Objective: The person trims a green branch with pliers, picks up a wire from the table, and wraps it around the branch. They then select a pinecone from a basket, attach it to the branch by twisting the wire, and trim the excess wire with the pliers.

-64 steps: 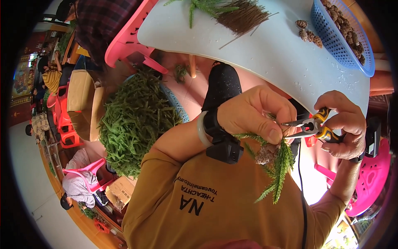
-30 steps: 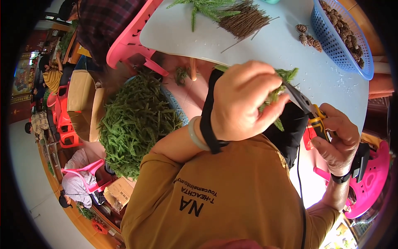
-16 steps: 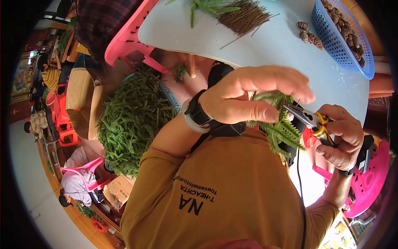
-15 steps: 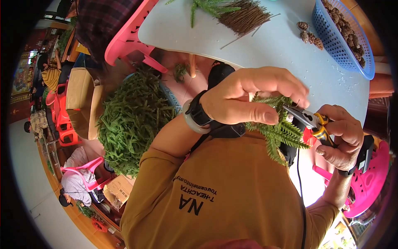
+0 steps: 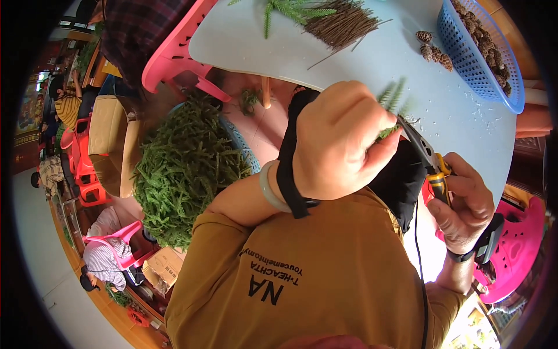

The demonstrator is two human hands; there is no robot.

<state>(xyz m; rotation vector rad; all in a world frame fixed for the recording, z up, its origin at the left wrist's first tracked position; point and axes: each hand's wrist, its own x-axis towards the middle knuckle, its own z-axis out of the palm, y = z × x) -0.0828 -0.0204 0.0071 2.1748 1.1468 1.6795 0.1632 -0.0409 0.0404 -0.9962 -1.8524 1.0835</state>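
My left hand (image 5: 340,136) is closed around the base of a green artificial pine sprig (image 5: 393,100), whose needled tips point up and away and look blurred. In my right hand (image 5: 468,200) are needle-nose pliers (image 5: 429,156) with yellow and black handles, gripped with the fingers wrapped round them. The pliers' jaws reach up beside my left fingertips, at the sprig's lower end. Whether the jaws touch the sprig or a stem inside my fist cannot be made out.
On the pale table (image 5: 360,72) lie a bundle of brown stems (image 5: 343,26), more green sprigs (image 5: 293,10) and several pine cones (image 5: 433,55). A blue basket (image 5: 474,70) holds more cones. Left of me stands a large heap of greenery (image 5: 186,174), near pink chairs (image 5: 168,52) and cardboard boxes (image 5: 110,131).
My left hand has turned over and closed more tightly, swinging the sprig from hanging downward to pointing up. My right hand and the pliers have shifted slightly left.
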